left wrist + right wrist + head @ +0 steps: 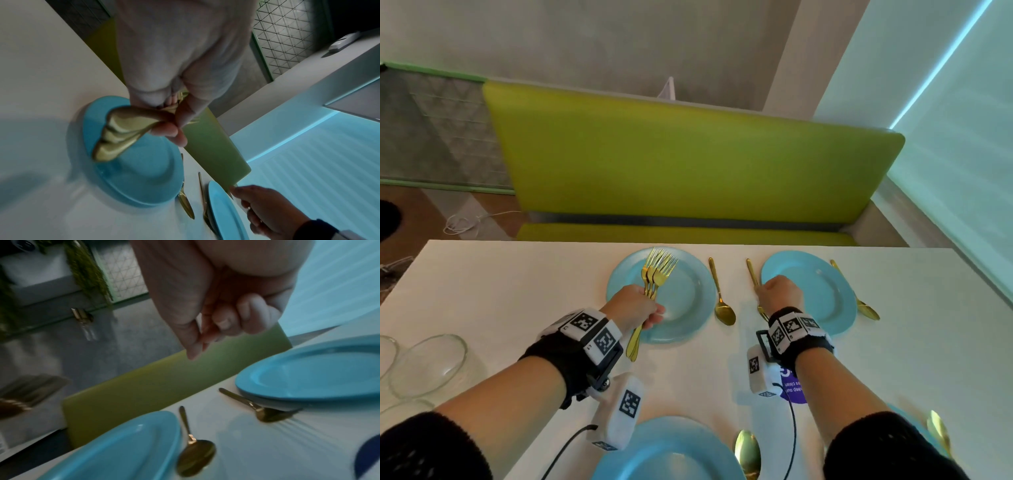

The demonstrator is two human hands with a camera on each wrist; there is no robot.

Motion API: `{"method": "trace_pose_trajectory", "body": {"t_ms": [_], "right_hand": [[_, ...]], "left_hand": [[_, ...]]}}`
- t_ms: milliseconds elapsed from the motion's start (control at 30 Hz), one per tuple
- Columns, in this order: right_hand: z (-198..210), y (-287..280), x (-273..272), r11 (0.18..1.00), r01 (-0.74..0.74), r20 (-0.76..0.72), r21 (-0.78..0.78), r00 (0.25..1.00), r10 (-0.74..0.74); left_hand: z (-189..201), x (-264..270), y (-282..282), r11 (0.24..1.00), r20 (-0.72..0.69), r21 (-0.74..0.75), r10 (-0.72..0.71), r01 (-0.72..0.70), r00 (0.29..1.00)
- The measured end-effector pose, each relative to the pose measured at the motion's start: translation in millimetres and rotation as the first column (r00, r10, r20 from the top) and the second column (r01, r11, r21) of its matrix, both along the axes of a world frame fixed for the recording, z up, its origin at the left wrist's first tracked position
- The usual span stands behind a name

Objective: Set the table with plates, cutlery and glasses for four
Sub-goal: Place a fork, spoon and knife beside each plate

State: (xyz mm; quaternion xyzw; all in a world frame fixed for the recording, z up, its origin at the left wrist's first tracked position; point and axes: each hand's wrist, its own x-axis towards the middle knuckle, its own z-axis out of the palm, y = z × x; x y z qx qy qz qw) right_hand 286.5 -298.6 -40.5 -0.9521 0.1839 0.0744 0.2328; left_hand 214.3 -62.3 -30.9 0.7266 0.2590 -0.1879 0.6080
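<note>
A: Nearest the lens, at the bottom of the head view, is a blue plate (671,452) with a gold spoon (747,452) just right of it.

B: And the biggest thing?

A: The white tabletop (500,284), filling the lower half. Behind it, across the middle of the frame, a lime-green bench (688,161).

B: Plates further up?

A: Two more blue ones side by side at centre frame: the left far plate (688,308) and the right far plate (825,291). A fourth blue rim peeks out at lower right behind the right arm.

B: Glassware?

A: Clear glass bowls (428,363) at the left edge.

B: The hands?

A: The left hand (635,306) is clamped round a bundle of gold forks (657,270), tines fanned toward the top of the frame, over the left far plate. The right hand (782,293) hangs over the left rim of the right far plate, fingers curled in and holding nothing, in the wrist view.

B: Loose cutlery?

A: A single fork (753,274) lies just beside the right far plate's left rim, under that hand. A second spoon (720,294) lies between the two far plates; a third spoon (858,294) sits at the right rim of the right far plate.
</note>
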Motion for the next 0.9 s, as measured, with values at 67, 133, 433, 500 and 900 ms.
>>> {"method": "trace_pose_trajectory", "body": {"t_ms": [67, 133, 433, 500, 900], "right_hand": [[14.9, 14.7, -22.0, 0.995, -0.078, 0.067, 0.063, 0.995, 0.074], [29.7, 34.6, -47.4, 0.982, -0.165, 0.115, 0.095, 0.981, 0.154], [70.4, 142.2, -166.0, 0.847, -0.532, 0.176, -0.012, 0.833, 0.525], [72.6, 163.8, -188.1, 0.82, -0.57, 0.134, -0.059, 0.809, 0.572], [83.8, 236.2, -239.3, 0.663, -0.728, -0.046, -0.175, 0.678, 0.733]], "left_hand": [[7.7, -8.7, -0.2, 0.999, -0.002, -0.001, -0.054, 0.054, 0.999], [15.8, -19.6, 1.2, 0.995, 0.013, 0.004, -0.095, 0.095, 0.995], [45.3, -94.4, 44.5, 0.963, 0.001, 0.009, -0.27, 0.27, 0.963], [51.9, -116.2, 61.5, 0.949, 0.01, 0.006, -0.316, 0.316, 0.949], [67.4, -165.4, 136.8, 0.888, -0.05, 0.003, -0.458, 0.459, 0.887]]}}
